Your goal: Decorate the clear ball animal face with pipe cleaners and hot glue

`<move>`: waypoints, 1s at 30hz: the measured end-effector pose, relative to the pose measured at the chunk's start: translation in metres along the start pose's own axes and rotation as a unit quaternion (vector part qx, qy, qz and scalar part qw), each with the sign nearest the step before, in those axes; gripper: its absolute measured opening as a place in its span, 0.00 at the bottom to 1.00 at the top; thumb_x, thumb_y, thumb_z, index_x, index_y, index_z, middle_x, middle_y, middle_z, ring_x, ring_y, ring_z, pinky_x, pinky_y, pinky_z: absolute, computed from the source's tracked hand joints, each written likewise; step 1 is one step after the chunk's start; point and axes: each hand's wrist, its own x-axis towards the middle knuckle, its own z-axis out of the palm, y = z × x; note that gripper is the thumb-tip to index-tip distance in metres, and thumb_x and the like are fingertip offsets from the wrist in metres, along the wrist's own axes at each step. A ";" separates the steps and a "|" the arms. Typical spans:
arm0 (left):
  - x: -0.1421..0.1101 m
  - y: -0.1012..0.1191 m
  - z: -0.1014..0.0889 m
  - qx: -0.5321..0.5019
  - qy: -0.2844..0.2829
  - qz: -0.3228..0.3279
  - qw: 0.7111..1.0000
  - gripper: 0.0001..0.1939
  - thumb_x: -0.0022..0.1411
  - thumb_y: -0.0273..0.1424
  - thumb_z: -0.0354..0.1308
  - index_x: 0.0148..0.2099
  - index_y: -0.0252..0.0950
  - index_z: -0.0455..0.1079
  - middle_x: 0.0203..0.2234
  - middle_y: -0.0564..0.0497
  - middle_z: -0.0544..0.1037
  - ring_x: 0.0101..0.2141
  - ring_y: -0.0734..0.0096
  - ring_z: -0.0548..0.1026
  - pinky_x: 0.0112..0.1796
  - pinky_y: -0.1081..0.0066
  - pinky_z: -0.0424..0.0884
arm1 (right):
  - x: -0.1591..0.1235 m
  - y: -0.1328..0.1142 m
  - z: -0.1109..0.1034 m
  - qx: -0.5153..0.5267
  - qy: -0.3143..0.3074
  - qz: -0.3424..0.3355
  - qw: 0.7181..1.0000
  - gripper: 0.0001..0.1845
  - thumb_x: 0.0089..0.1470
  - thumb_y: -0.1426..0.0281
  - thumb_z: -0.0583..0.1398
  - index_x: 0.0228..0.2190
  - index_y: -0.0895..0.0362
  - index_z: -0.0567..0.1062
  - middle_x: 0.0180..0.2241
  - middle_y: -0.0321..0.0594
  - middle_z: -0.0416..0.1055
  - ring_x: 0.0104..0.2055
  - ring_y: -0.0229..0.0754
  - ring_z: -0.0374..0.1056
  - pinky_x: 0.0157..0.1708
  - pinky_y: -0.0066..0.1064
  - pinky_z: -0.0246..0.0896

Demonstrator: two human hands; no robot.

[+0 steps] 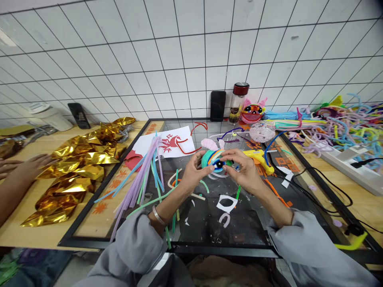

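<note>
Between my two hands is a round pipe-cleaner figure (208,158) in turquoise, orange and blue, with pale pink ears on top and a black-and-blue eye at its front. My left hand (196,169) grips its left side, thumb near the eye. On the other side my right hand (241,167) pinches the figure's edge by the eye. A yellow glue gun (257,157) lies just right of my right hand. Below the hands lie a white paper piece with an oval hole (226,203) and a curled lilac pipe-cleaner piece (224,220).
Lilac, blue and green pipe cleaners (140,179) lie left beside white paper with a red print (176,139). Gold foil (74,167) and another person's hand (36,167) are further left. A bottle (238,103), phone (218,105), pink figure (252,111) and power strip (353,167) stand around.
</note>
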 end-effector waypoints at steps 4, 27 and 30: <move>0.000 0.000 0.000 0.014 -0.005 0.004 1.000 0.36 0.44 0.35 0.74 0.55 0.35 0.66 0.55 0.41 0.72 0.54 0.53 0.71 0.53 0.60 0.68 | 0.001 -0.003 -0.001 -0.004 -0.001 0.002 1.000 0.06 0.55 0.70 0.64 0.36 0.53 0.79 0.42 0.45 0.75 0.48 0.49 0.72 0.49 0.45 0.67; 0.001 0.002 -0.003 0.018 -0.018 -0.007 1.000 0.35 0.46 0.34 0.72 0.55 0.36 0.66 0.52 0.42 0.75 0.54 0.54 0.71 0.54 0.60 0.67 | 0.001 -0.003 0.002 0.015 0.007 -0.010 1.000 0.07 0.57 0.67 0.64 0.38 0.52 0.79 0.42 0.44 0.75 0.48 0.48 0.71 0.50 0.45 0.67; 0.001 0.002 -0.003 0.016 -0.018 -0.011 1.000 0.35 0.45 0.35 0.72 0.55 0.36 0.66 0.52 0.43 0.75 0.54 0.55 0.71 0.53 0.61 0.68 | 0.000 -0.002 0.002 0.012 0.006 -0.004 1.000 0.06 0.56 0.67 0.64 0.37 0.52 0.80 0.43 0.45 0.75 0.48 0.48 0.71 0.50 0.45 0.67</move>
